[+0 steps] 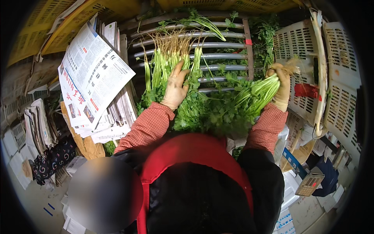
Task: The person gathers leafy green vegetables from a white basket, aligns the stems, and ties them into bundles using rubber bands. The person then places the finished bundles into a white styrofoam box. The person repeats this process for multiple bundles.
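Observation:
Leafy green herb stalks with brown roots lie side by side on a rack of metal bars, roots pointing away from me. My left hand rests on these stalks with its fingers apart; whether it grips any of them is hard to tell. Closed around a bundle of similar stalks, my right hand is at the rack's right side. The bundle's roots stick out past that hand, and its leaves hang toward the middle. A few loose sprigs lie across the far bars.
A thick stack of newspapers stands left of the rack. White slotted plastic crates are on the right, and yellow crates border the far side. More greenery shows beyond the rack's right edge. A calculator is at lower right.

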`<action>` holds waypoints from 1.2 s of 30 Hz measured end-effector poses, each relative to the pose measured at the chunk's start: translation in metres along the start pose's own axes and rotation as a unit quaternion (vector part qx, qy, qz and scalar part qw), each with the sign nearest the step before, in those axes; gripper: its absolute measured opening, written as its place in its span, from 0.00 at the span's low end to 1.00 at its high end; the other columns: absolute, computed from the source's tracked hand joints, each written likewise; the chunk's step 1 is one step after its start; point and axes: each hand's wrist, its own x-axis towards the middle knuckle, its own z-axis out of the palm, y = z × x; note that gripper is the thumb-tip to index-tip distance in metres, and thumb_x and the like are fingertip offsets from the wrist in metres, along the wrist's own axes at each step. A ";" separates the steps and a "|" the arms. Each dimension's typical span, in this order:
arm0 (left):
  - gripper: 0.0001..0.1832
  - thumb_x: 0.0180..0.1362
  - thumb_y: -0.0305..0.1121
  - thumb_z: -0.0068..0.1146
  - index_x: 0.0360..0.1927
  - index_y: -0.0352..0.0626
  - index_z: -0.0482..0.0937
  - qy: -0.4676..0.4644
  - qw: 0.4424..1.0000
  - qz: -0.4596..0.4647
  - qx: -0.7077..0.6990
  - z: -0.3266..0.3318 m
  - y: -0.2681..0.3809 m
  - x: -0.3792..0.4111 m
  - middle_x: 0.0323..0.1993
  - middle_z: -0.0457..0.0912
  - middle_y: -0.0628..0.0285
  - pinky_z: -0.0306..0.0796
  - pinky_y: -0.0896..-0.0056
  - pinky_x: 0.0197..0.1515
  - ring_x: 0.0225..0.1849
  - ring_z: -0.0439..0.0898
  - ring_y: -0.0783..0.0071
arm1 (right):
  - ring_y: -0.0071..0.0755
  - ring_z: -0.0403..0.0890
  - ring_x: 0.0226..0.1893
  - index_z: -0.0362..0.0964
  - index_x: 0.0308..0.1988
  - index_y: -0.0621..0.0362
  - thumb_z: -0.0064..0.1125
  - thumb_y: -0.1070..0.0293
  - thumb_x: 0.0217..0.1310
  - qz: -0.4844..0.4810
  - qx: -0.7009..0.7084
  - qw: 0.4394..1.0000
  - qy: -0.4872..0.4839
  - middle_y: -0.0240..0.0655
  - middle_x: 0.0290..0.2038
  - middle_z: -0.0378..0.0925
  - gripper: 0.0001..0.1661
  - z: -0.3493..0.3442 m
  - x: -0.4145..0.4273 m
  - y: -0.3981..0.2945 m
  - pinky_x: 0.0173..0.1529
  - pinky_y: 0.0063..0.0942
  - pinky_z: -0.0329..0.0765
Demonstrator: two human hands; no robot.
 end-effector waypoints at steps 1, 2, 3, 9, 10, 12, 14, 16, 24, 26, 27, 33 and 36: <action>0.22 0.47 0.17 0.55 0.49 0.38 0.73 0.002 1.000 -0.010 -0.004 -0.002 0.001 0.001 0.66 0.60 0.49 0.58 0.57 0.68 0.66 0.62 0.52 | 0.24 0.80 0.26 0.75 0.39 0.61 0.58 0.70 0.58 0.088 -0.081 0.993 0.028 0.34 0.25 0.77 0.09 0.021 0.002 -0.010 0.32 0.24 0.78; 0.22 0.47 0.17 0.56 0.48 0.39 0.73 -0.005 1.000 -0.015 -0.011 -0.003 0.002 0.000 0.66 0.60 0.49 0.58 0.57 0.68 0.66 0.62 0.52 | 0.25 0.80 0.28 0.75 0.41 0.62 0.58 0.71 0.57 0.143 -0.144 0.979 0.027 0.36 0.28 0.79 0.11 0.033 0.009 0.001 0.35 0.24 0.79; 0.22 0.46 0.17 0.56 0.48 0.39 0.73 -0.013 1.000 -0.018 -0.020 -0.003 0.003 0.002 0.66 0.60 0.50 0.58 0.58 0.68 0.66 0.61 0.52 | 0.26 0.81 0.30 0.75 0.43 0.63 0.59 0.71 0.55 0.195 -0.208 0.958 0.029 0.37 0.31 0.80 0.14 0.043 0.021 0.014 0.38 0.23 0.80; 0.28 0.43 0.16 0.58 0.52 0.41 0.73 -0.021 0.999 -0.014 -0.038 -0.003 0.002 0.001 0.66 0.60 0.50 0.57 0.58 0.68 0.67 0.60 0.51 | 0.37 0.80 0.43 0.71 0.53 0.62 0.60 0.66 0.54 0.059 -0.516 0.828 -0.210 0.42 0.48 0.79 0.26 0.135 0.077 0.126 0.51 0.28 0.75; 0.30 0.43 0.16 0.58 0.54 0.42 0.72 -0.022 0.999 -0.016 -0.032 -0.002 0.000 0.000 0.66 0.60 0.50 0.57 0.58 0.68 0.67 0.60 0.51 | 0.38 0.80 0.44 0.72 0.54 0.60 0.60 0.65 0.54 0.131 -0.574 0.772 -0.240 0.43 0.48 0.78 0.26 0.157 0.081 0.130 0.53 0.29 0.74; 0.30 0.42 0.16 0.57 0.54 0.43 0.73 -0.020 0.999 -0.011 -0.029 -0.004 -0.001 0.001 0.65 0.61 0.49 0.58 0.58 0.67 0.66 0.61 0.50 | 0.38 0.80 0.44 0.73 0.54 0.52 0.60 0.63 0.54 0.216 -0.633 0.696 -0.262 0.45 0.49 0.78 0.26 0.178 0.086 0.123 0.54 0.30 0.73; 0.29 0.40 0.16 0.56 0.52 0.43 0.75 -0.017 0.999 0.005 -0.042 -0.007 -0.001 0.002 0.63 0.62 0.47 0.61 0.59 0.66 0.64 0.63 0.49 | 0.31 0.80 0.44 0.71 0.55 0.57 0.57 0.65 0.56 0.176 -0.548 0.807 -0.134 0.41 0.50 0.78 0.25 0.121 0.104 0.139 0.53 0.27 0.74; 0.27 0.41 0.17 0.55 0.50 0.44 0.77 -0.014 0.999 0.025 0.022 -0.010 -0.001 -0.003 0.63 0.61 0.45 0.59 0.57 0.66 0.65 0.62 0.48 | 0.27 0.82 0.32 0.73 0.52 0.60 0.58 0.69 0.55 0.119 -0.560 0.819 0.036 0.41 0.46 0.80 0.22 0.090 0.102 0.095 0.41 0.26 0.78; 0.17 0.43 0.18 0.54 0.39 0.43 0.81 0.003 0.996 0.018 0.092 -0.001 0.001 -0.002 0.64 0.61 0.45 0.56 0.58 0.68 0.66 0.61 0.49 | 0.30 0.80 0.31 0.79 0.42 0.54 0.56 0.47 0.59 0.106 -0.699 0.706 0.035 0.37 0.30 0.80 0.23 0.116 0.094 0.097 0.43 0.33 0.77; 0.16 0.42 0.17 0.55 0.37 0.41 0.81 0.002 0.994 0.022 0.103 -0.002 0.002 -0.003 0.64 0.60 0.45 0.56 0.58 0.69 0.66 0.61 0.49 | 0.35 0.82 0.35 0.79 0.34 0.57 0.60 0.41 0.53 0.210 -0.715 0.667 -0.023 0.40 0.32 0.81 0.27 0.172 0.099 0.101 0.44 0.35 0.77; 0.16 0.42 0.17 0.54 0.37 0.41 0.81 0.007 0.996 0.019 0.092 -0.003 0.003 -0.005 0.64 0.60 0.45 0.56 0.58 0.69 0.66 0.61 0.49 | 0.45 0.82 0.39 0.79 0.40 0.61 0.59 0.40 0.52 0.221 -0.736 0.636 -0.072 0.49 0.36 0.81 0.33 0.182 0.107 0.115 0.47 0.38 0.75; 0.16 0.43 0.15 0.52 0.37 0.39 0.81 0.061 0.998 0.002 0.014 -0.004 -0.013 -0.012 0.64 0.61 0.45 0.58 0.58 0.67 0.65 0.61 0.49 | 0.39 0.82 0.37 0.79 0.41 0.58 0.59 0.53 0.52 0.166 -0.692 0.699 0.062 0.45 0.37 0.81 0.22 0.126 0.116 0.131 0.46 0.36 0.76; 0.17 0.43 0.14 0.50 0.38 0.39 0.80 0.066 0.997 -0.009 -0.025 -0.009 -0.008 -0.012 0.64 0.61 0.45 0.59 0.60 0.66 0.65 0.62 0.49 | 0.28 0.77 0.28 0.79 0.37 0.64 0.67 0.59 0.47 0.120 -0.392 0.894 0.180 0.40 0.36 0.81 0.21 0.047 0.101 0.105 0.37 0.29 0.73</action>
